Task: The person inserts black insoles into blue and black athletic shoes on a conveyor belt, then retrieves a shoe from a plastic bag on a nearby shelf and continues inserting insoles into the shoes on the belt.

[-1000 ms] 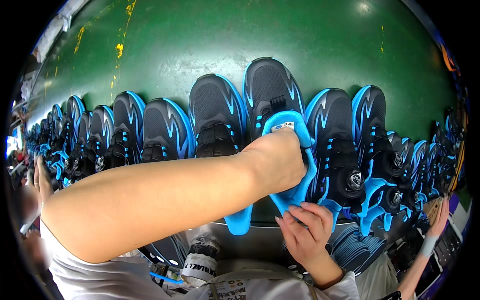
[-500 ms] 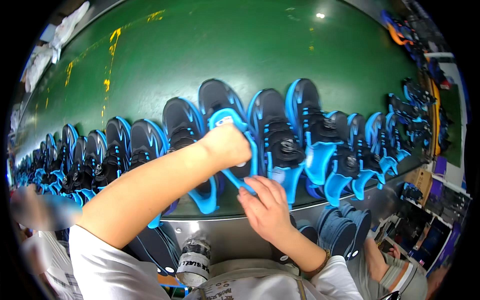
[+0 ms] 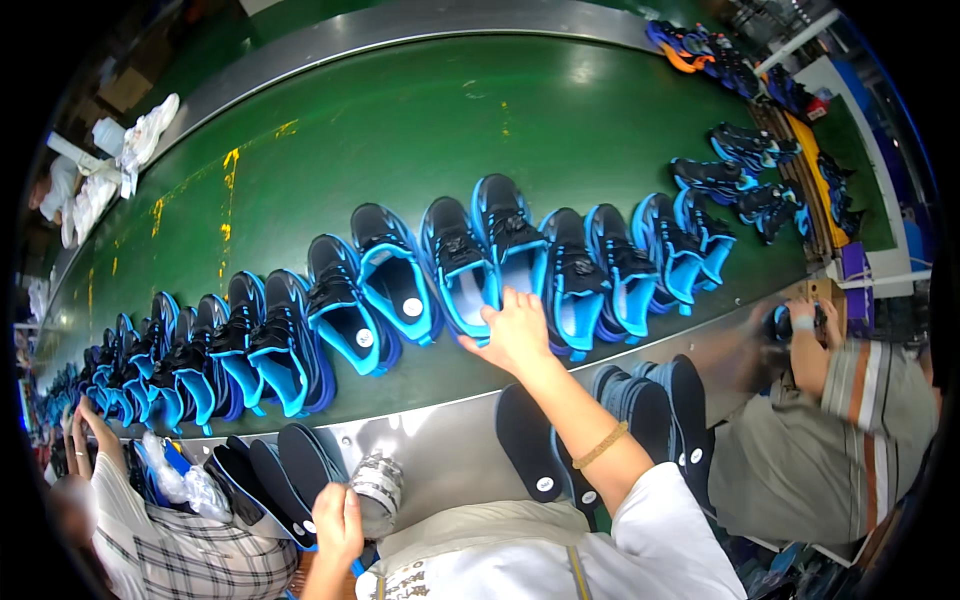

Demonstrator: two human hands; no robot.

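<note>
A row of black sports shoes with bright blue linings and soles lies along the green table (image 3: 350,130), toes pointing away from me. My right hand (image 3: 517,335) is at the heels of two neighbouring shoes, its thumb stretched out to the left. Its fingertips touch the heel opening of the right shoe (image 3: 508,225); its thumb is at the heel of the left shoe (image 3: 455,240). My left hand (image 3: 338,522) is low, closed, beside a clear jar wrapped with tape (image 3: 378,490) and dark insoles (image 3: 305,455). Whatever its fingers hold is hidden.
More insoles (image 3: 520,440) stand along the metal table edge (image 3: 430,435). A person in a striped grey shirt (image 3: 830,450) works at the right, another in a plaid shirt (image 3: 200,550) at the left. White shoes (image 3: 150,130) lie at the far left.
Both hands have left the shoe they were working on. My left hand has dropped down to the jar and insoles, and my right has moved up to the heels. The view has shifted.
</note>
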